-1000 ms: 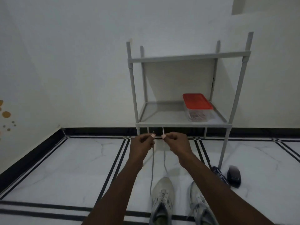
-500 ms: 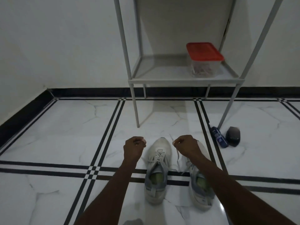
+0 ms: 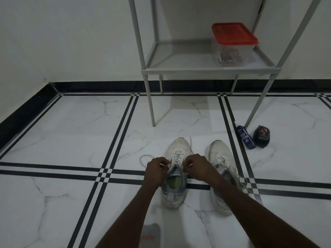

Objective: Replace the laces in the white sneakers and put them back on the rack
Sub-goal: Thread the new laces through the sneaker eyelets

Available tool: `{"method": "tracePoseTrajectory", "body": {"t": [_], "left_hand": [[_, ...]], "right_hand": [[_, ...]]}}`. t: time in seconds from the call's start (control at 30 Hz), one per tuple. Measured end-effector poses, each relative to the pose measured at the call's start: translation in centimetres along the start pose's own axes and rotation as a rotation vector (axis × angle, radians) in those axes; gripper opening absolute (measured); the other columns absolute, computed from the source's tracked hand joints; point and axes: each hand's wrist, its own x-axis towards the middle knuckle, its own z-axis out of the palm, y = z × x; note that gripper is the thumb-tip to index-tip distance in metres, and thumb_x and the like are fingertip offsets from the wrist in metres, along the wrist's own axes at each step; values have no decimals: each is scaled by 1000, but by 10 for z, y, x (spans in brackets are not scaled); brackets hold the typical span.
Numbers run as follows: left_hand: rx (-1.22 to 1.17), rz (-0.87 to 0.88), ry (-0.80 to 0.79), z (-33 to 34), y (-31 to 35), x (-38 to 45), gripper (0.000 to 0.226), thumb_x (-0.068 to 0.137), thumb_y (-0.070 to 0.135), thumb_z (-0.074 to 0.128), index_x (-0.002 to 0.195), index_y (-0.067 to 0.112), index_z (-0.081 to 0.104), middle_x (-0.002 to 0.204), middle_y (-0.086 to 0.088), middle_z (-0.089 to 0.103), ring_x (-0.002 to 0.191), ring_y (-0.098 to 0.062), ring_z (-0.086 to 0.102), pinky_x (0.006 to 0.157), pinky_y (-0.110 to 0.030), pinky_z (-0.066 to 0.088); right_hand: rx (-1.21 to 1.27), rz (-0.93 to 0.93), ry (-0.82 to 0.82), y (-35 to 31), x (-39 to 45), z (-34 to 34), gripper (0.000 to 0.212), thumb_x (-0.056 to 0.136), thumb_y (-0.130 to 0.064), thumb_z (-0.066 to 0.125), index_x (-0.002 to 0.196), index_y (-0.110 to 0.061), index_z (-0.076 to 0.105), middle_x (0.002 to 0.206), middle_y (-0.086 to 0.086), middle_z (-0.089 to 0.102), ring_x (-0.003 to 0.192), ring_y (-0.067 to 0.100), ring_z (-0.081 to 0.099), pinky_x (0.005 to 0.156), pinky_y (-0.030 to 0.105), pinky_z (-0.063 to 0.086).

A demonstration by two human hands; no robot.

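Far left: bare white marble-look floor (image 3: 59, 133) with black inlay stripes, black skirting where it meets the wall — ample free room there for loose lace to lie. A slack loop of white lace (image 3: 143, 159) on the floor just left of the left hand (image 3: 155, 170), fingers curled, pinching one lace end with its pale tip showing. Between the hands, the left-placed white sneaker with grey collar and green insole (image 3: 176, 174), laced along its eyelets, toe pointing at the rack. Right hand (image 3: 196, 168) likewise pinching the other lace end. Best done by drawing both ends evenly, keeping tension equal before tying. Second white sneaker (image 3: 221, 176) just beside, its laces loose over the side. Beyond, the grey metal rack (image 3: 188, 70) with a red-lidded clear plastic box (image 3: 232, 45) on the right of its shelf; left part free — enough, probably, for the pair. A dark blue tube (image 3: 244, 137) and a black round polish container (image 3: 261, 136) near the rack's right front leg.
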Motion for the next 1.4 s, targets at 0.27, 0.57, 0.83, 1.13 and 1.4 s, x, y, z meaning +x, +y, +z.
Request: {"method": "tracePoseTrajectory", "body": {"t": [0.27,0.57,0.83,1.13,1.4], "left_hand": [[-14,85,21,5,5,-3,12,96,21,61,88,17,54,77,1,66,71,-17,65,67,-41,55],[-41,-53,-35,8,16,-6,27,100,27,55,104,3,46,95,-15,63,86,-31,65,72,-52,58],[-79,6,-46,2,12,0,9,98,18,54,95,11,58,85,-4,71,77,-21,69,75,-51,58],[-94,60,-45,1,24,-7,20,90,35,55,89,15,57,82,-1,71,78,-25,69,75,-47,58],[-75,25,3,3,26,-5,13,84,12,49,83,24,50,80,-1,68,70,-26,67,67,-54,56]], "right_hand": [[-11,-11,88,4,3,5,12,85,-18,68,84,-13,79,90,0,77,85,14,70,79,26,55],[-77,-21,123,0,7,11,19,86,-19,61,83,-8,76,87,7,75,84,24,69,77,32,56],[45,-81,113,5,8,5,16,86,-22,67,101,-22,71,98,-2,73,82,14,66,79,27,52],[-73,-57,170,-13,8,14,14,89,-36,62,89,-29,74,92,-10,72,83,14,66,75,33,56],[4,-16,220,-14,8,19,10,80,-22,65,78,-22,75,80,-7,74,74,12,67,68,25,51]]}}
